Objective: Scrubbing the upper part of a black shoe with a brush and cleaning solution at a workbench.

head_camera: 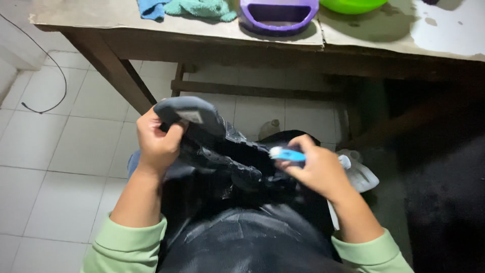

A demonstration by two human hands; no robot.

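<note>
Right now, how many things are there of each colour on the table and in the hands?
Blue: 2, cloth and brush in the right hand
Teal: 1, cloth
Purple: 1, basin
Green: 1, bowl
Black: 1, shoe in the left hand
Total: 6

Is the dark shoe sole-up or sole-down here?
Sole-up. The dark grey rubber-soled shoe shows its tread to the camera, the left hand gripping its heel end, the right hand holding a small blue-handled brush.

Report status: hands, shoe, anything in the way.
Left hand grips the dark shoe at one end. Right hand holds a blue brush against it. Table ahead, apart from the hands.
</note>
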